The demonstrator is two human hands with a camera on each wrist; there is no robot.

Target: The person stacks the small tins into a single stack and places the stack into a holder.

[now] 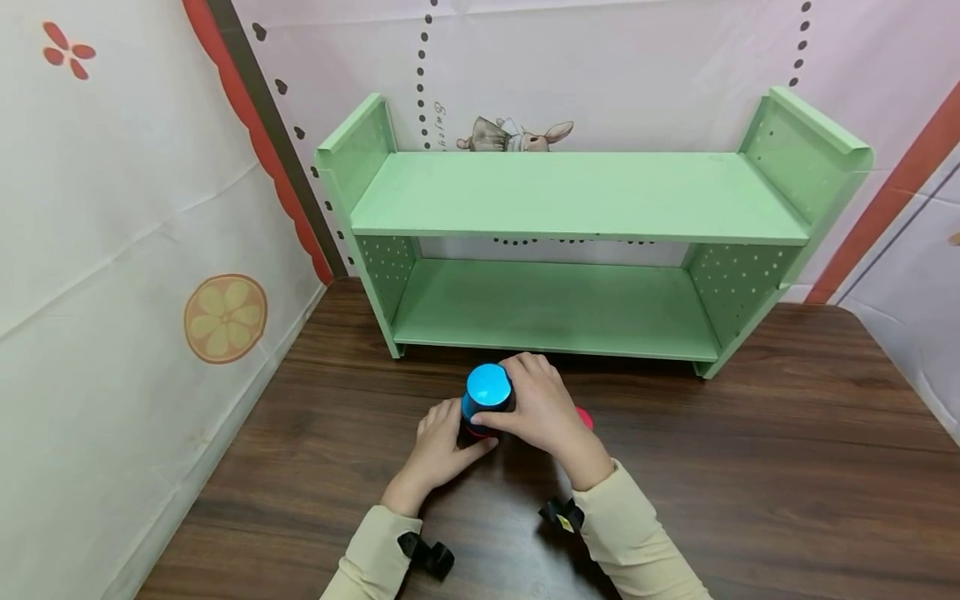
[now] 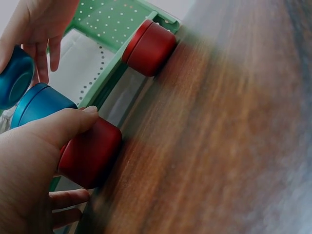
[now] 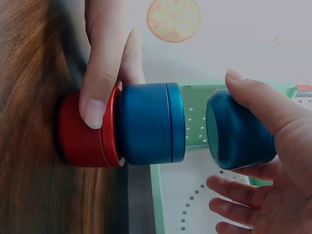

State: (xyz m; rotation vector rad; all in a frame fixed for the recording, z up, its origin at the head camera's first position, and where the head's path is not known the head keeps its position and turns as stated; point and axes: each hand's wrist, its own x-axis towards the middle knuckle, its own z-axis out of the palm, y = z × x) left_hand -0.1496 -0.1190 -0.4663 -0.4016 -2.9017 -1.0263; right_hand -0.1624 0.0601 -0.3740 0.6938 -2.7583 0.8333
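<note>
A small red tin [image 3: 73,139] stands on the table, with a blue tin [image 3: 146,122] stacked on top of it. My left hand [image 1: 438,457] grips the red tin low down, its thumb across the side near the rim. Above the stack, my right hand [image 1: 543,408] holds a second blue tin [image 3: 241,134] between thumb and fingers. A gap shows between this tin and the stack in the right wrist view. Another red tin [image 2: 151,48] stands on the table to the right, mostly hidden behind my right hand in the head view.
A light green two-tier shelf [image 1: 555,196] stands at the back of the dark wooden table [image 1: 750,483], just behind the hands. Printed cloth [image 1: 135,208] hangs at the left and back. Each wrist wears a small black camera [image 1: 426,556].
</note>
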